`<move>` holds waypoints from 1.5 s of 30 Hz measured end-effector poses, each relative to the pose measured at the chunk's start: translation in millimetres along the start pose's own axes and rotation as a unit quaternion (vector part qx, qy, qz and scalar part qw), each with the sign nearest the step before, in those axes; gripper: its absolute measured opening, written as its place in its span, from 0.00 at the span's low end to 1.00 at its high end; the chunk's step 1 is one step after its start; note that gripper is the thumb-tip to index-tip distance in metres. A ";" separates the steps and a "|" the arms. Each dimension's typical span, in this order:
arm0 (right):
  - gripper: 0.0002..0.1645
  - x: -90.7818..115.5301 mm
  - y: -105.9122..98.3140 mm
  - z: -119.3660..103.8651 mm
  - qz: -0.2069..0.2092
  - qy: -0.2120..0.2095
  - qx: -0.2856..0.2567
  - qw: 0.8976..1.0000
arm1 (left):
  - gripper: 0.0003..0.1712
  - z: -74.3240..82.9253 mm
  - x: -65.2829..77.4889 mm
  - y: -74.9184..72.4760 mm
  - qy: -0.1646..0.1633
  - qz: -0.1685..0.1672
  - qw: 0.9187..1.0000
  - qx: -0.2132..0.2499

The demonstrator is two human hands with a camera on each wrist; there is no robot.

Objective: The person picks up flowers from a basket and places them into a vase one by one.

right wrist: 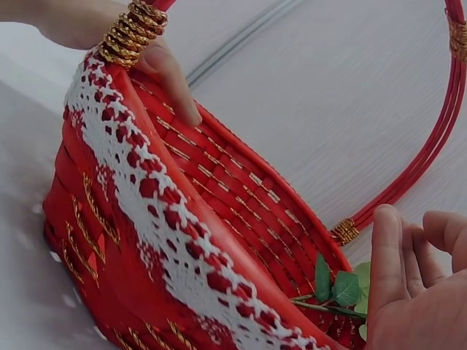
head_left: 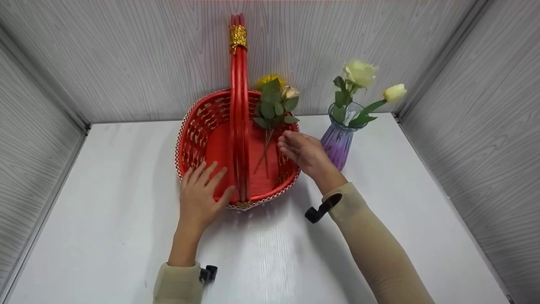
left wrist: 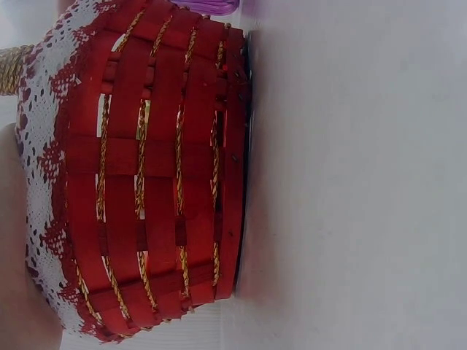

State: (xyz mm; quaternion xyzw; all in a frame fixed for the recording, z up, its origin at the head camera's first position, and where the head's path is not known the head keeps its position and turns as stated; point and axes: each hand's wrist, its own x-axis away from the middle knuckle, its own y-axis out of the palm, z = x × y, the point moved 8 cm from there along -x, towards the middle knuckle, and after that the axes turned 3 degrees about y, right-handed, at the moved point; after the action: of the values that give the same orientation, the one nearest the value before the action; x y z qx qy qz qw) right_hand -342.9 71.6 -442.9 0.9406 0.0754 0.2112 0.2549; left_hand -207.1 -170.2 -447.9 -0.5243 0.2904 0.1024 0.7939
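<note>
A red woven basket [head_left: 218,139] with a tall arched handle stands on the white table, white lace trim [left wrist: 47,146] round its rim. My left hand [head_left: 200,196] lies over the basket's front left rim, fingers spread and reaching inside. Just above the right rim is my right hand [head_left: 306,154], its fingers extended and nothing visible between them. Inside, leaning on the back right wall, are a yellow flower [head_left: 270,80] and a pale peach rose [head_left: 289,92]; their stems cross on the basket floor. Green leaves [right wrist: 346,289] show beside the right fingers in the right wrist view.
A blue-purple glass vase [head_left: 337,143] stands right of the basket, close behind the right hand. It holds a cream rose [head_left: 360,74] and a pale yellow tulip [head_left: 395,93]. Grey wood-grain panels [head_left: 147,63] enclose the table at the back and both sides.
</note>
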 end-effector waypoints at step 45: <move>0.34 -42.7 15.9 33.7 0.079 0.085 -0.026 0.993 | 0.33 -1.7 0.3 1.8 -0.012 -0.020 1.000 -0.004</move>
State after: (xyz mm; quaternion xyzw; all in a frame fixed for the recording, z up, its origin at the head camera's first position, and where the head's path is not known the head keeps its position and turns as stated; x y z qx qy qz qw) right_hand -366.0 32.2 -476.3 0.9152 0.0168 0.3117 0.2548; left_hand -208.3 -171.0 -449.9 -0.5319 0.2704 0.0942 0.7969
